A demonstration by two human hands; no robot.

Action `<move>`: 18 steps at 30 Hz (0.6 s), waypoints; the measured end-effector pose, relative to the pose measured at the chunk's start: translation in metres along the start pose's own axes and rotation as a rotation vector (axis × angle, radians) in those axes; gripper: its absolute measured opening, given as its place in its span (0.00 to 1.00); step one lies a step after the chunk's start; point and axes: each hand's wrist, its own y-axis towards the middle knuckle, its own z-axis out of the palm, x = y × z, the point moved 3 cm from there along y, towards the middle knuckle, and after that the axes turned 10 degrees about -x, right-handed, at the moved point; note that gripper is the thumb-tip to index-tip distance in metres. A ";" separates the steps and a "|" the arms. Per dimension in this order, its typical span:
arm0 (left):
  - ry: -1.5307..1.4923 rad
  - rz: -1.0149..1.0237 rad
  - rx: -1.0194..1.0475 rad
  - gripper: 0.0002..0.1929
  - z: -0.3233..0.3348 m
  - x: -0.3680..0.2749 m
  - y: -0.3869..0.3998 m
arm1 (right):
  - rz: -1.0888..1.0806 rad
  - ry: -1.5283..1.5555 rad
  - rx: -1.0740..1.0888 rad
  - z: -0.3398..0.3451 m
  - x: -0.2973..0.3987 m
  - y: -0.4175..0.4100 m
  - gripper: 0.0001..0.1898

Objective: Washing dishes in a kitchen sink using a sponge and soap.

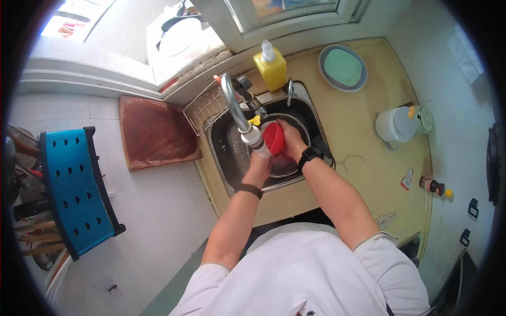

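Observation:
A small red bowl (pixel 274 138) is tilted between my hands, over a round metal basin (pixel 303 127) in the stainless steel sink (pixel 221 144). My right hand (pixel 290 136) grips its right side, fingers at the rim. At its lower left is my left hand (pixel 261 161), holding it from below; the running water and the bowl hide most of those fingers. Water streams from the white nozzle of the curved metal faucet (pixel 233 96) onto the bowl's near edge and my left hand. A yellow piece (pixel 255 120) is attached beside the faucet.
A wire rack (pixel 207 108) and a wooden cutting board (pixel 158 134) stand left of the sink. Behind it is a yellow pump bottle (pixel 271 69). Stacked plates (pixel 342 67), a white appliance (pixel 395 124) and a sauce bottle (pixel 435 186) are rightward. A blue utensil rack (pixel 73 189) hangs left.

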 end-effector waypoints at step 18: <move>-0.349 -0.035 0.043 0.19 -0.003 0.034 0.014 | -1.303 -1.040 0.044 -0.004 -0.015 -0.095 0.20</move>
